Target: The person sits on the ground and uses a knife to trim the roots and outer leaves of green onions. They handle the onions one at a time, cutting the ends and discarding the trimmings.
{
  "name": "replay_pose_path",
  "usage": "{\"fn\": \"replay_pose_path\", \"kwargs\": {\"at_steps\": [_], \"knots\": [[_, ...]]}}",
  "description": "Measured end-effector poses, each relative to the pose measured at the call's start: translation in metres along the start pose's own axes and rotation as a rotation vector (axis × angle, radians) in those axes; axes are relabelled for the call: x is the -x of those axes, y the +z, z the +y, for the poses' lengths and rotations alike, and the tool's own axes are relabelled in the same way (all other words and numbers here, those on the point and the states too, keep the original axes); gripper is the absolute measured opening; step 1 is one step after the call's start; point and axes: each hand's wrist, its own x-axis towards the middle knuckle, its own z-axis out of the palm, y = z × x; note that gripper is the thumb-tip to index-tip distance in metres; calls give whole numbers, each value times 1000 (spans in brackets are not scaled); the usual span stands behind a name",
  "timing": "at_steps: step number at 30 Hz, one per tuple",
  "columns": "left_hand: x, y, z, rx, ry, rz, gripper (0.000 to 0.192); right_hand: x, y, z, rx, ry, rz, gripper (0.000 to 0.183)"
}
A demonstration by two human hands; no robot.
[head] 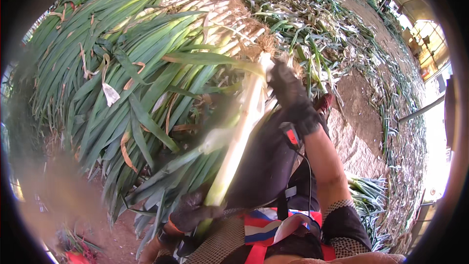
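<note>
My left hand [194, 214], in a dark glove, is closed around the green upper part of a leek [238, 135] at the bottom middle. The leek's pale shaft slants up and to the right across my thigh, its roots at the top. My right hand [287, 80], also in a dark glove and blurred, is at the leek's root end; whether its fingers grip the stalk is unclear. A loose outer leaf [216, 59] arches over the shaft near that hand. To the left lies a large heap of leeks [128, 47] with their roots towards the upper right.
Leaf trimmings [315, 18] cover the ground at the upper right. A pale crumpled sheet [351, 143] lies right of my right forearm. More leeks [370, 198] lie at the lower right. A red object [77, 257] is at the lower left. A metal pole [421, 109] stands out at the right.
</note>
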Motion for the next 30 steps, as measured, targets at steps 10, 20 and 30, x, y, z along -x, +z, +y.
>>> {"fn": "replay_pose_path", "kwargs": {"at_steps": [10,20,30], "knots": [[44,-71,-53,-832,-361,-96,52,-47,-45,-51,55,-152,-882,29],[12,-45,-29,-723,-497,154,42,-71,-130,7,911,-47,-445,27],[-25,-21,3,-1028,-342,-192,46,110,-18,-55,677,-475,-544,32]]}}
